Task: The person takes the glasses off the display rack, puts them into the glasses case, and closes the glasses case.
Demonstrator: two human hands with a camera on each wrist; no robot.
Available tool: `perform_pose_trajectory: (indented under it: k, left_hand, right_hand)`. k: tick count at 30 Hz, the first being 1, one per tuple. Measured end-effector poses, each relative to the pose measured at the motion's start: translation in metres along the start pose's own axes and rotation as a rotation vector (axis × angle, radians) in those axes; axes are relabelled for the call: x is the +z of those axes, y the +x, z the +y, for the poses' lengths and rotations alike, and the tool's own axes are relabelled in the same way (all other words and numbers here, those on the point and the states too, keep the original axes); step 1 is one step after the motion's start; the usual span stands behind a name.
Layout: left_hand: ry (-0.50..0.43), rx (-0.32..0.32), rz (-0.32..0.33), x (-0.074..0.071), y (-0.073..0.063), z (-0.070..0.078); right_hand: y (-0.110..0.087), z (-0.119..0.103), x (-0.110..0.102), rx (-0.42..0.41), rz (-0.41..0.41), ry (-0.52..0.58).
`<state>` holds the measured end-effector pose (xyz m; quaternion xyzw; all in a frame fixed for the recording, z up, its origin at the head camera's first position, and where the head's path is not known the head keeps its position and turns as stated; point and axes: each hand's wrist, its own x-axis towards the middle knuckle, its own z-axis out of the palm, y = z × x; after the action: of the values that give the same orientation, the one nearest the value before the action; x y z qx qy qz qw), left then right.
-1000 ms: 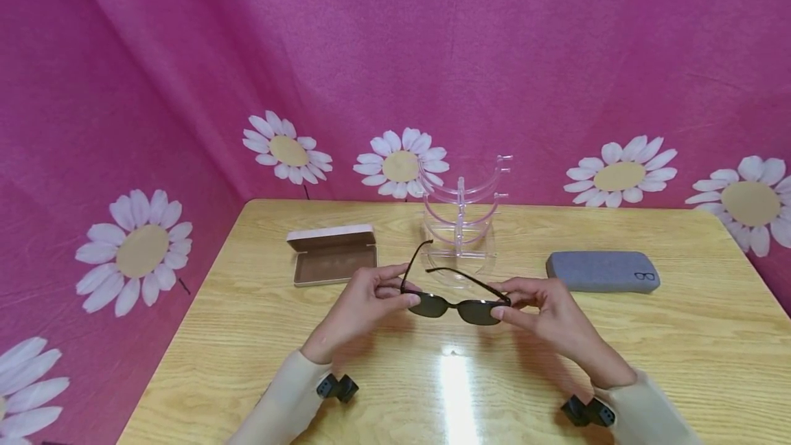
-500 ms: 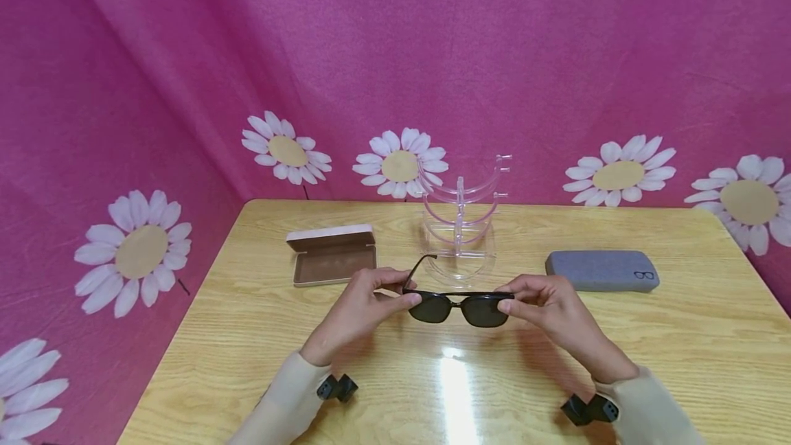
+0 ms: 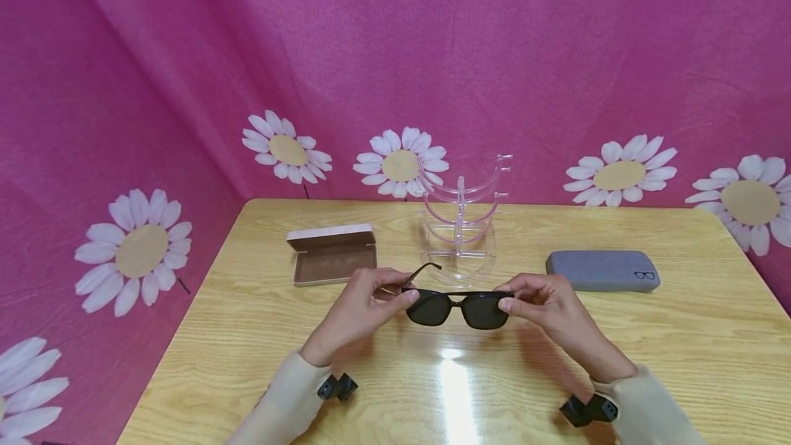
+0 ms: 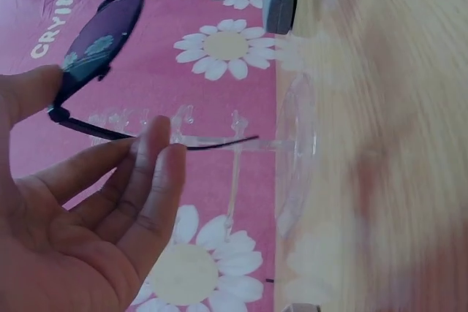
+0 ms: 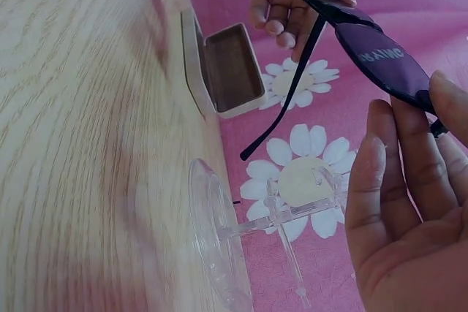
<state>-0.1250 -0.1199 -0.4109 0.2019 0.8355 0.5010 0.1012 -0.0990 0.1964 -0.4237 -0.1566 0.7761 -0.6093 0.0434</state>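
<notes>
A pair of black sunglasses (image 3: 484,312) is held between both hands above the wooden table, lenses toward me. My left hand (image 3: 358,307) pinches one end of the frame, thumb on the lens corner. Its other fingers lie against the left temple arm (image 4: 95,130), which slants partly inward in the left wrist view. My right hand (image 3: 550,307) pinches the opposite end of the frame, its thumb at the lens edge. The right temple arm lies folded along the back of the front frame, mostly hidden in the head view.
Behind the sunglasses stands a clear tiered glasses stand (image 3: 460,225). At the left is an open glasses case (image 3: 334,270) with a brown lining. A closed grey-blue glasses case (image 3: 593,271) lies at the right. A pink daisy-print cloth (image 3: 525,53) hangs behind the table (image 3: 383,404).
Both temple arms stood out a second ago. The right one folded in first, and the left one has since swung inward. The front frame has tilted to face me more.
</notes>
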Motion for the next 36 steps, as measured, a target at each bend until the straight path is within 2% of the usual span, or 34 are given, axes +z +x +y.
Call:
perform_pose_trajectory:
  k: [5,10,15,19,22,26,29,36]
  left_hand:
    - [-0.057,0.095,-0.059,0.000,-0.001,-0.003]
    - [-0.153,0.173,-0.105,-0.002,0.000,-0.005]
    - [-0.279,0.211,-0.190,-0.006,0.001,-0.007]
    - [-0.283,0.212,-0.232,-0.014,0.001,-0.009]
    - [-0.230,0.190,-0.213,-0.021,-0.001,-0.009]
    - [-0.100,0.104,-0.114,-0.027,-0.002,-0.010]
    - [-0.039,0.053,-0.057,-0.029,-0.003,-0.012]
    - [-0.125,-0.006,0.002,-0.038,-0.010,-0.021]
  right_hand:
    - [0.002,0.004,0.002,-0.012,-0.008,0.028]
    - [0.006,0.010,0.009,-0.026,-0.033,0.073]
    - [0.007,0.014,0.016,0.008,-0.058,0.152]
    - [0.008,0.015,0.020,-0.014,-0.059,0.177]
    - [0.010,0.014,0.023,-0.022,-0.053,0.150]
    - [0.012,0.009,0.026,0.024,-0.024,0.113]
    - [0.015,0.005,0.028,0.062,-0.022,0.118]
    - [0.026,0.002,0.037,0.086,-0.041,0.124]
